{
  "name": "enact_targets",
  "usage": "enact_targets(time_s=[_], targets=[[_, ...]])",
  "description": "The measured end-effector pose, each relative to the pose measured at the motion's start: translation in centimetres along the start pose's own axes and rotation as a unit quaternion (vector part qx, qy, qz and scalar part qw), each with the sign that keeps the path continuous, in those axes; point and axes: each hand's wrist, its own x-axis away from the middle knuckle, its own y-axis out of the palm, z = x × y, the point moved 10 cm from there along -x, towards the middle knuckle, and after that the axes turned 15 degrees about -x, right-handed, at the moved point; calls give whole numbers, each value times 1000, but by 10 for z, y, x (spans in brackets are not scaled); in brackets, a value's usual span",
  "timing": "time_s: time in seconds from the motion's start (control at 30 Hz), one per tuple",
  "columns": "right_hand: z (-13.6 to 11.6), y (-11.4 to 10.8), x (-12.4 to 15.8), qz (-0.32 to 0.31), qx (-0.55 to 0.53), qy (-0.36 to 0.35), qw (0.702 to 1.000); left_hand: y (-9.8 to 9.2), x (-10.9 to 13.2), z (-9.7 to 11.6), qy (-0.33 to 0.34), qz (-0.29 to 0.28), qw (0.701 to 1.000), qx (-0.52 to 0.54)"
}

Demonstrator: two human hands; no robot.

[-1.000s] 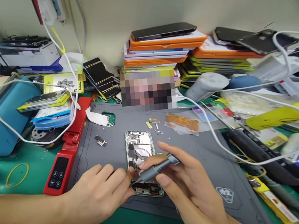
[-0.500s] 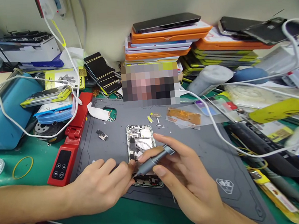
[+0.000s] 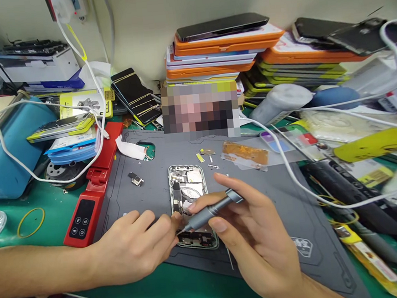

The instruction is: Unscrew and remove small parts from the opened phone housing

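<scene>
An opened smartphone (image 3: 190, 191) lies on the grey work mat, its inner parts bare. My right hand (image 3: 261, 236) grips a grey screwdriver (image 3: 204, 215) between thumb and fingers, held slanting over the phone's lower half. The thin tip of that screwdriver points down-left and reaches my left fingertips. My left hand (image 3: 137, 247) is closed in a pinch at the phone's left edge. Whatever those fingers hold, if anything, is hidden. A small dark phone part (image 3: 136, 178) rests on the mat left of the phone, with tiny metal pieces (image 3: 207, 153) beyond it.
The grey mat (image 3: 156, 148) covers a green table (image 3: 197, 293). A red device (image 3: 83, 219) with touch buttons borders it on the left. White cables (image 3: 291, 178) loop across the right side. Orange boxes (image 3: 224, 44) are stacked behind. An orange-stained sheet (image 3: 244, 155) lies at the right.
My right hand has shifted slightly right with the screwdriver, and more of its thin tip shows beside my left fingers. My left hand stays in place.
</scene>
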Motion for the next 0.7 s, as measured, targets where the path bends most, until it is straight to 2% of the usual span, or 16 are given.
enact_targets(time_s=[0.7], targets=[[2,5,0,-25,-13,8,1000,1,5,0,-2,1,1000,17]])
